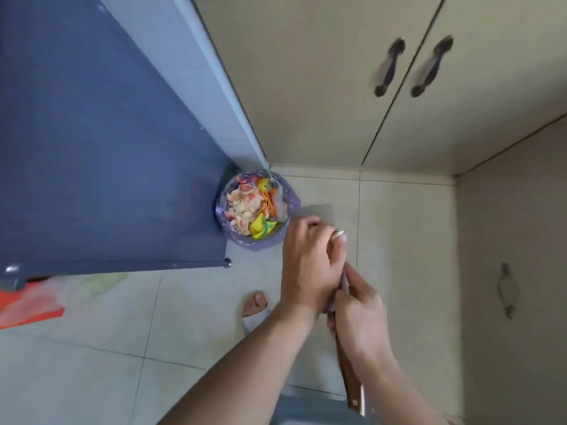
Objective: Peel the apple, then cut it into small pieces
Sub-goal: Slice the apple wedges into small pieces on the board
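Right hand [360,314] gripping a wooden-handled knife [348,377], left hand [310,265] laid over its blade, both above a tiled floor [399,240], scrap-filled bin [256,210] beside a dark blue table [92,148], cabinet doors [337,87] behind

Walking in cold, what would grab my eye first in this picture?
Probably the two hands in the lower middle: the right hand grips a wooden-handled knife, while the left hand reaches over its blade, fingers curled around something pale. Just beyond them, a small trash bin brimming with colourful scraps sits on the tiled floor beside a dark blue panel.
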A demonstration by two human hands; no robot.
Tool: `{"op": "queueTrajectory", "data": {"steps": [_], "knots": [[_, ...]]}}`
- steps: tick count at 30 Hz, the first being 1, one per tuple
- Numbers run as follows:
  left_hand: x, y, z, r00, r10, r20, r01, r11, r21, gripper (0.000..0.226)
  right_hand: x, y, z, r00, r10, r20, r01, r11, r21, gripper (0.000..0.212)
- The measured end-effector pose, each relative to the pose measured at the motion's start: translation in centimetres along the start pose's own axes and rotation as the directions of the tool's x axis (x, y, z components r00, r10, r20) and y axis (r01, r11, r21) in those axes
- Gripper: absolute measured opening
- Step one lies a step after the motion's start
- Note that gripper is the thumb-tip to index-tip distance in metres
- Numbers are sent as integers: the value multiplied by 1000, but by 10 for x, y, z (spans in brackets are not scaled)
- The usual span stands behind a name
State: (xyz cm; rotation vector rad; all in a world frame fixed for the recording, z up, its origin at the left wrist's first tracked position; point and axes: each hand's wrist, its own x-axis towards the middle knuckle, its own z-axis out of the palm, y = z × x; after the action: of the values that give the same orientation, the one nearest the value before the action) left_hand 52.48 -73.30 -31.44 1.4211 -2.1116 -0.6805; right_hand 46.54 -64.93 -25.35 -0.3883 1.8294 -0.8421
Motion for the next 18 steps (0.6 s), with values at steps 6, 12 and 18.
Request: {"op": "queueTrajectory", "data": {"steps": [6,12,18], "knots": [[68,-170,40,995,-103,-16,104,994,38,25,135,21,134,999,-25,27,26,998,-51,37],[114,-236,64,986,-160,-57,161,987,27,25,209,22,179,998,-52,22,54,990,-127,42],[127,-295,71,951,-265,-159,278,958,69,19,215,29,173,1000,-23,18,26,978,-205,50]]}}
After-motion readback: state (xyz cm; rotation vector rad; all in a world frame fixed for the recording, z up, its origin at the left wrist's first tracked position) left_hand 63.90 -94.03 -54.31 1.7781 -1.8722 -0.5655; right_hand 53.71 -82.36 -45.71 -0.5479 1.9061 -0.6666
